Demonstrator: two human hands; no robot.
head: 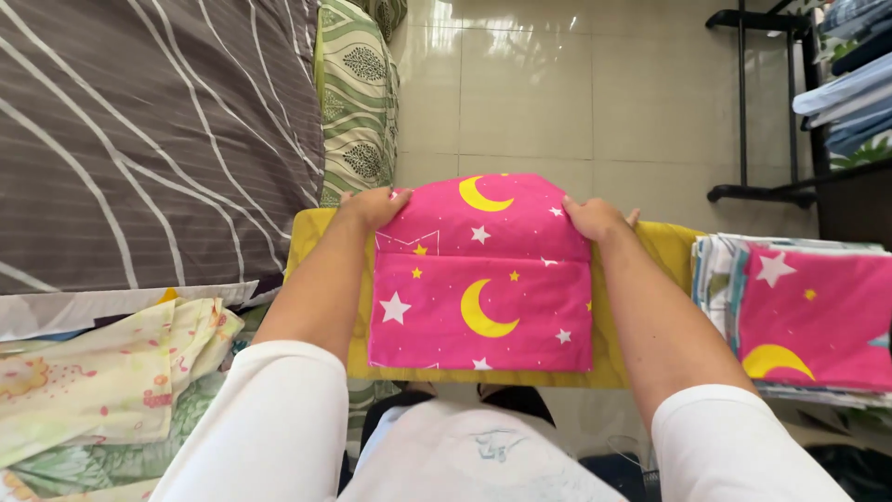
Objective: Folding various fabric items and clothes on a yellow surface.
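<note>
Pink cloth (481, 297), folded, printed with yellow moons and white stars (a fold line runs across its middle), laid flat on a yellow board (650, 251). Far corners are pinned under the left hand (374, 206) and right hand (597, 219), fingers flattened.

Two hands, the left hand (373, 205) and the right hand (596, 218), were in view, and one folded pink cloth (481, 279) lay on the one yellow-covered table (664, 246); on that cloth three yellow moons and roughly nine stars, white and yellow, could be counted. One stack of folded cloths (799, 321) sat at the table's right edge, its top piece pink with one moon and two stars showing, though the layers beneath were too thin to count. One bed (139, 139) stood by the table's left edge, with one heap of pale floral cloths (102, 390).
</note>
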